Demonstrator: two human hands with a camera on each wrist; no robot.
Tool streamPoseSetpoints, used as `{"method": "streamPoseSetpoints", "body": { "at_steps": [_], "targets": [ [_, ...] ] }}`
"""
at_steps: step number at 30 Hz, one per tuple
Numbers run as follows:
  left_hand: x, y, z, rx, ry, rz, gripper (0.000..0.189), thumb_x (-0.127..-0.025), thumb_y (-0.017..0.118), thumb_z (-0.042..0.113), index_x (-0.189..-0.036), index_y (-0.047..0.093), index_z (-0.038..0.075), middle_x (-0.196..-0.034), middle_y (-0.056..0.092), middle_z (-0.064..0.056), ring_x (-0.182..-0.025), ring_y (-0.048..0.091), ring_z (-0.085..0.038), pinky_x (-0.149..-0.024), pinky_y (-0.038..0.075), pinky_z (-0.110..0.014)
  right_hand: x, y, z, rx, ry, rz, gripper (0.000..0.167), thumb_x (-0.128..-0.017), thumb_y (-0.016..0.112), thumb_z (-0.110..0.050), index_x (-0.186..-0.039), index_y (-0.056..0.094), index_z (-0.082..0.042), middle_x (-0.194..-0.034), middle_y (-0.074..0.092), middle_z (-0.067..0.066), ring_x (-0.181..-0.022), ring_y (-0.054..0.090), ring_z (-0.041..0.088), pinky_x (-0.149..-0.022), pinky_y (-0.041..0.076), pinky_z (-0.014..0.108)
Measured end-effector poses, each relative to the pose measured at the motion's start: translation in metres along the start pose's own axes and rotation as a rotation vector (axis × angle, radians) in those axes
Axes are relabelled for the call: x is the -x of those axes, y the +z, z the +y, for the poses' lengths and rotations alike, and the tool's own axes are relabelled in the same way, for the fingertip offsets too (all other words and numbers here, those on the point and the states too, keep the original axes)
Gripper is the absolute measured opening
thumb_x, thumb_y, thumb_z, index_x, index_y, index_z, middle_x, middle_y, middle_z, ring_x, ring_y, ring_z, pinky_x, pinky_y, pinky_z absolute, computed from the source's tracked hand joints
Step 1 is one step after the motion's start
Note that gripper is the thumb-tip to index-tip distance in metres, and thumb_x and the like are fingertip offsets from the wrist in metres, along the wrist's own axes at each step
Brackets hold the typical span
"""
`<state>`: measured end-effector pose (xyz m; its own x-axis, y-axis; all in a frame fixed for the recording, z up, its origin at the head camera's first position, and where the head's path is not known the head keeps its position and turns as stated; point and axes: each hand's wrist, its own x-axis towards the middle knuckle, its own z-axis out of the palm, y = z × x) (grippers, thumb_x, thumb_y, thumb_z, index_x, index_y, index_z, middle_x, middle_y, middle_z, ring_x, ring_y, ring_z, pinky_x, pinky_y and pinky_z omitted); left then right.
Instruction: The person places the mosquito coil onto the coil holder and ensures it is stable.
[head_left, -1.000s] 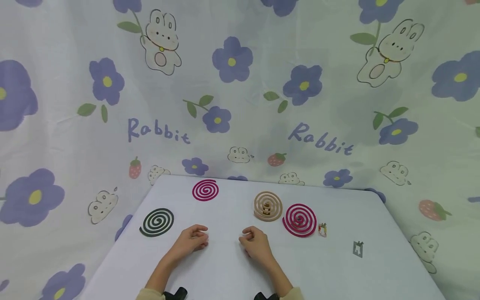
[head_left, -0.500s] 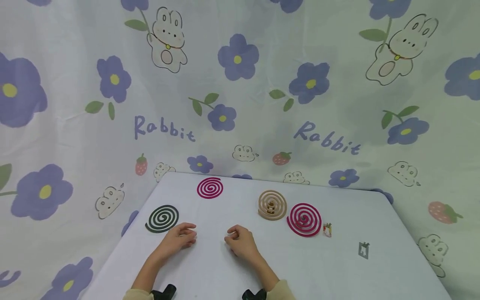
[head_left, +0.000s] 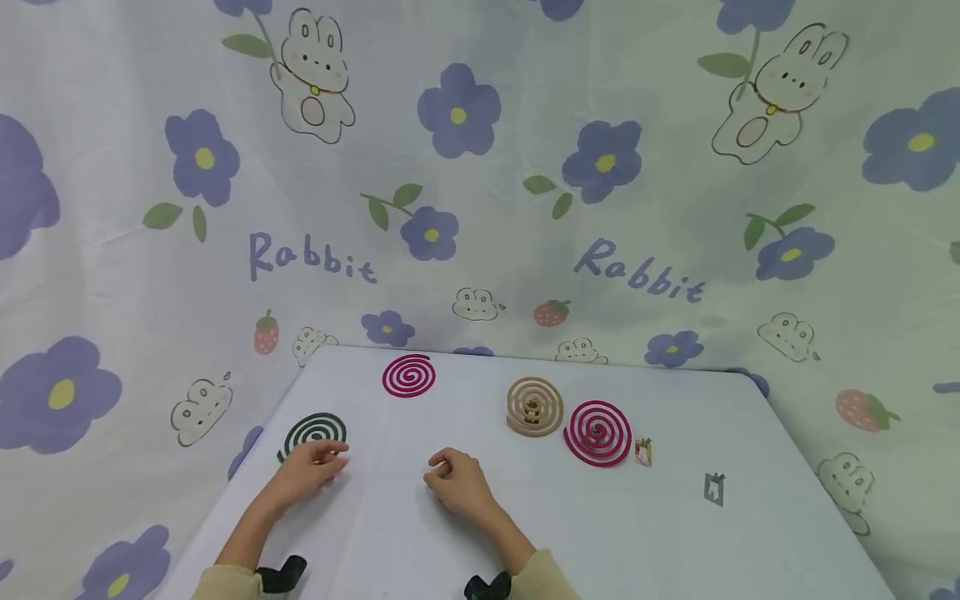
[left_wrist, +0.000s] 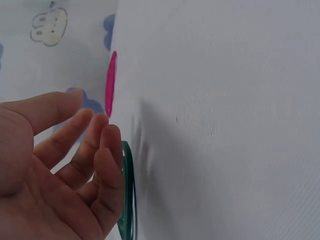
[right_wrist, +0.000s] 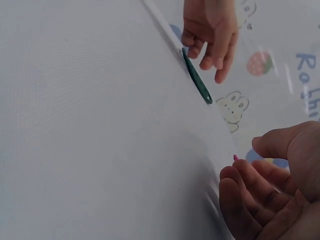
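Observation:
My left hand (head_left: 307, 472) hovers at the near edge of a dark green mosquito coil (head_left: 317, 434) and hides part of it in the head view. Its fingers are loosely bent with nothing between them. The left wrist view shows the coil's green edge (left_wrist: 128, 190) just beyond the fingertips. My right hand (head_left: 462, 485) is over the middle of the white table, fingers relaxed and holding nothing. A magenta coil (head_left: 409, 376) lies at the back left. Further right are a tan coil (head_left: 535, 407) and a second magenta coil (head_left: 597, 432).
A small gold-coloured piece (head_left: 532, 411) sits at the tan coil's middle. Right of the magenta coil lies a small shiny metal piece (head_left: 644, 452), and farther right a flat grey one (head_left: 715, 489). A printed curtain (head_left: 480, 208) hangs behind the table (head_left: 637, 542).
My left hand has moved left, from open table to the green coil, and overlaps it in view. My right hand has shifted somewhat left. The coils lie where they were.

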<state>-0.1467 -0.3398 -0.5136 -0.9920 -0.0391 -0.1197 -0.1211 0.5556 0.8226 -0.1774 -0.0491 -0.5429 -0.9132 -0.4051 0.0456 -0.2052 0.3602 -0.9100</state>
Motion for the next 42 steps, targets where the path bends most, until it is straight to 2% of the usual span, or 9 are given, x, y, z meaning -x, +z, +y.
{"method": "streamPoseSetpoints", "body": {
  "at_steps": [6, 17, 25, 29, 37, 42],
  "targets": [
    [-0.009, -0.002, -0.012, -0.136, -0.006, 0.023, 0.026, -0.088, 0.071, 0.01, -0.11, 0.067, -0.002, -0.07, 0.059, -0.006, -0.058, 0.053, -0.019, -0.05, 0.043, -0.027, -0.002, -0.002, -0.005, 0.046, -0.028, -0.027, 0.018, -0.089, 0.07, -0.018, -0.102, 0.066, -0.006, -0.078, 0.061, -0.01, -0.065, 0.053, 0.005, -0.057, 0.046, 0.024],
    [-0.015, -0.002, -0.028, -0.25, 0.005, 0.081, 0.018, -0.082, 0.074, 0.009, -0.099, 0.072, 0.002, -0.062, 0.047, 0.0, -0.057, 0.043, -0.015, -0.05, 0.035, -0.027, -0.006, -0.008, -0.005, 0.068, -0.055, -0.059, 0.018, -0.088, 0.071, -0.016, -0.102, 0.066, -0.006, -0.078, 0.061, -0.01, -0.065, 0.053, 0.004, -0.057, 0.046, 0.023],
    [-0.012, 0.001, -0.025, -0.282, 0.019, 0.104, 0.012, -0.082, 0.073, 0.008, -0.094, 0.073, 0.003, -0.06, 0.045, 0.0, -0.056, 0.04, -0.014, -0.05, 0.034, -0.028, -0.014, -0.011, -0.006, 0.091, -0.104, -0.12, 0.02, -0.089, 0.07, -0.015, -0.105, 0.066, -0.005, -0.076, 0.06, -0.009, -0.055, 0.05, 0.005, -0.05, 0.043, 0.022],
    [-0.009, 0.001, -0.023, -0.282, 0.025, 0.115, 0.009, -0.082, 0.074, 0.008, -0.09, 0.073, 0.004, -0.062, 0.047, 0.0, -0.058, 0.041, -0.014, -0.052, 0.035, -0.028, -0.019, -0.016, -0.01, 0.145, -0.114, -0.141, 0.02, -0.089, 0.07, -0.017, -0.106, 0.066, -0.007, -0.077, 0.059, -0.011, -0.056, 0.05, 0.004, -0.052, 0.042, 0.022],
    [-0.009, -0.002, -0.027, -0.271, 0.007, 0.15, 0.021, -0.084, 0.074, 0.011, -0.1, 0.068, 0.0, -0.065, 0.052, 0.0, -0.059, 0.047, -0.015, -0.059, 0.038, -0.031, -0.031, -0.028, -0.02, 0.223, -0.167, -0.18, 0.02, -0.089, 0.07, -0.017, -0.106, 0.066, -0.007, -0.079, 0.059, -0.009, -0.058, 0.049, 0.004, -0.053, 0.042, 0.021],
    [-0.009, -0.004, -0.03, -0.25, 0.002, 0.162, 0.022, -0.083, 0.075, 0.01, -0.101, 0.068, -0.001, -0.064, 0.052, -0.001, -0.059, 0.047, -0.016, -0.056, 0.038, -0.03, -0.038, -0.03, -0.026, 0.252, -0.178, -0.219, 0.02, -0.09, 0.069, -0.018, -0.107, 0.066, -0.008, -0.08, 0.06, -0.009, -0.061, 0.05, 0.005, -0.054, 0.043, 0.021]
  ]
}}
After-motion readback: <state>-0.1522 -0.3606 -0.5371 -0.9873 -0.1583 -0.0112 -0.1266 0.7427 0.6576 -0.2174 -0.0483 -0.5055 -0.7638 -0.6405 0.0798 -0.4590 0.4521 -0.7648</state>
